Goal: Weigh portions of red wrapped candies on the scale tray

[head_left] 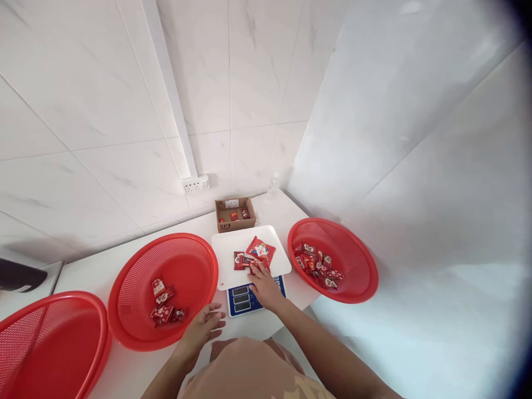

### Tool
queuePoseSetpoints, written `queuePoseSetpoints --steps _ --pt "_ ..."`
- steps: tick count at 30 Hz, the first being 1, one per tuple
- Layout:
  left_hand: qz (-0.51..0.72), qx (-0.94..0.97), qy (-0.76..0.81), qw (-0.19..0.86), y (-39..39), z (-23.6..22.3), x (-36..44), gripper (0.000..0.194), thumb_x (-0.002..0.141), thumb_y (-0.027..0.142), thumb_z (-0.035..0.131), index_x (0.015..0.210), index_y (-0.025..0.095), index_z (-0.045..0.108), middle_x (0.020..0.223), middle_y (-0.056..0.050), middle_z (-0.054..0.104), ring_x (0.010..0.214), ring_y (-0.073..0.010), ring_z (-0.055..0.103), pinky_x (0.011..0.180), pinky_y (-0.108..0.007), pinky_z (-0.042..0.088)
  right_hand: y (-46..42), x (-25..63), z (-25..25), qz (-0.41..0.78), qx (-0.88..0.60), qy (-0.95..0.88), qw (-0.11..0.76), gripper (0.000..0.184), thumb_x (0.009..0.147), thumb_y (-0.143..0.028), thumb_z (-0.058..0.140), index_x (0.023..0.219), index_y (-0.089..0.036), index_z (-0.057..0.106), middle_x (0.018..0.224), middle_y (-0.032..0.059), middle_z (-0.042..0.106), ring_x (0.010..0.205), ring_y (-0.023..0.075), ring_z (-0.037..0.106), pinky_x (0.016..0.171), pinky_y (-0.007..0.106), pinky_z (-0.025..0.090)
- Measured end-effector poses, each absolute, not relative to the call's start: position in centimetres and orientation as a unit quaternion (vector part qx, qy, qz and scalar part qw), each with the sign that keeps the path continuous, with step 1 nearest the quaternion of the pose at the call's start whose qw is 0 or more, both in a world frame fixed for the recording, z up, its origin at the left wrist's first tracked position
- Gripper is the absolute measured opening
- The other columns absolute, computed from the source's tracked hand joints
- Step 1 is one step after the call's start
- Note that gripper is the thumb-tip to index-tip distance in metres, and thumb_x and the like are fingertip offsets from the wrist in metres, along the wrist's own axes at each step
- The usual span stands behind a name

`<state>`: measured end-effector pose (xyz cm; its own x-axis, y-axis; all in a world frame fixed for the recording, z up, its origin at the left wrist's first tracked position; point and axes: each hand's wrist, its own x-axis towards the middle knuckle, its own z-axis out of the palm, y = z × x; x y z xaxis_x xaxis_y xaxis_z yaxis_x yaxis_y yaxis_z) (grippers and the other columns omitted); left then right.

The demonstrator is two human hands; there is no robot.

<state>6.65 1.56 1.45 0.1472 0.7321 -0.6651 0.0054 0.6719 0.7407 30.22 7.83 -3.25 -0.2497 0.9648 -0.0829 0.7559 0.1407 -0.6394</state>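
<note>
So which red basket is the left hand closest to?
The middle basket, just left of the white scale tray. The left hand is close beside its rim; the far-left basket and right basket are farther away.

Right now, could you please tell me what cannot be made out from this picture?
Head view:
Some packets on the tray: partly under the right hand.
Any reading on the display: too small and dark.
Leftmost basket: cut off by left and bottom edges.
Black object: cut off by left edge.

A muted beige-pink top (pixel 239 371) is worn, with a pale yellow print (pixel 305 388) toward its right side; the left forearm (pixel 166 374) and right forearm (pixel 316 338) are bare, like the left hand (pixel 203 328) and right hand (pixel 264 285).
</note>
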Motion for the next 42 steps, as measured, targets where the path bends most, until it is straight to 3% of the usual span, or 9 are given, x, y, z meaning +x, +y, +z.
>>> queuePoseSetpoints --steps 5,9,15,21,26,30,34,39,42 --pt "0.273 0.31 0.604 0.682 1.2 1.7 6.3 0.073 0.056 0.065 0.071 0.11 0.017 0.058 0.111 -0.015 0.063 0.1 -0.0271 0.062 0.09 -0.04 0.045 10.1 31.0 -3.1 0.274 -0.572 -0.752 0.179 0.04 0.08 -0.02 0.058 0.118 -0.014 0.064 0.145 0.0128 0.042 0.14 0.0319 0.022 0.112 0.051 0.024" --pt "0.273 0.31 0.606 0.68 1.0 1.6 5.8 0.073 0.056 0.065 0.07 0.11 0.017 0.058 0.11 -0.015 0.063 0.1 -0.0264 0.061 0.089 -0.039 0.046 9.0 31.7 -2.0 0.262 -0.573 -0.748 0.209 0.038 0.086 -0.025 0.05 0.121 -0.016 0.061 0.14 0.0116 0.048 0.137 0.0259 0.031 0.11 0.045 0.03" --pt "0.252 0.311 0.605 0.688 0.3 0.8 4.7 0.079 0.051 0.067 0.072 0.109 0.016 0.058 0.11 -0.016 0.062 0.099 -0.0273 0.061 0.087 -0.039 0.046 1.7 33.6 -1.9 0.298 -0.62 -0.704 0.178 0.033 0.092 -0.03 0.037 0.101 -0.02 0.067 0.101 0.0077 0.069 0.095 0.019 0.062 0.085 0.032 0.047" --pt "0.235 0.337 0.593 0.693 -0.5 0.6 5.1 0.073 0.058 0.066 0.069 0.11 0.016 0.056 0.11 -0.015 0.062 0.099 -0.0253 0.061 0.089 -0.037 0.046 -6.3 34.9 -6.7 0.389 -0.675 -0.627 0.022 0.016 0.082 -0.019 0.054 0.078 -0.02 0.07 0.083 0.0039 0.072 0.083 0.0207 0.065 0.073 0.03 0.046" --pt "0.217 0.367 0.585 0.689 -0.9 0.5 5.7 0.067 0.059 0.062 0.068 0.107 0.017 0.056 0.106 -0.013 0.062 0.096 -0.0244 0.061 0.086 -0.036 0.046 -10.8 37.8 -10.1 0.432 -0.731 -0.522 -0.083 0.008 0.082 -0.021 0.065 0.087 -0.015 0.067 0.092 0.0035 0.069 0.088 0.0185 0.064 0.081 0.036 0.049" --pt "0.188 0.391 0.584 0.686 -1.6 -0.2 5.5 0.058 0.061 0.056 0.068 0.103 0.018 0.057 0.097 -0.009 0.062 0.091 -0.0237 0.061 0.082 -0.037 0.047 -11.7 40.1 -11.1 0.43 -0.763 -0.476 -0.085 0.021 0.088 -0.032 0.059 0.1 -0.015 0.063 0.106 0.0054 0.064 0.096 0.0179 0.061 0.085 0.04 0.049" --pt "0.171 0.44 0.59 0.655 -2.3 -1.6 5.5 0.049 0.064 0.052 0.066 0.1 0.019 0.06 0.086 -0.006 0.062 0.085 -0.0243 0.06 0.08 -0.039 0.046 -11.2 40.4 -12.0 0.43 -0.782 -0.448 -0.059 0.027 0.09 -0.037 0.054 0.103 -0.014 0.061 0.097 0.0052 0.066 0.083 0.0157 0.063 0.076 0.036 0.051" --pt "0.176 0.509 0.591 0.6 -2.3 -3.8 6.1 0.036 0.061 0.037 0.074 0.095 0.027 0.066 0.111 -0.007 0.063 0.115 -0.0283 0.05 0.105 -0.039 0.031 -10.3 39.6 -13.1 0.432 -0.772 -0.463 -0.056 0.016 0.08 -0.024 0.057 0.089 -0.018 0.068 0.082 0.0076 0.07 0.075 0.0214 0.067 0.07 0.033 0.049" --pt "0.143 0.516 0.585 0.609 -2.4 -4.5 6.7 0.024 0.069 0.031 0.073 0.09 0.023 0.067 0.108 -0.006 0.064 0.109 -0.0247 0.053 0.105 -0.042 0.033 -8.6 39.7 -13.7 0.428 -0.754 -0.495 -0.06 0.019 0.071 -0.016 0.056 0.083 -0.021 0.071 0.084 0.008 0.072 0.085 0.025 0.068 0.074 0.033 0.048"
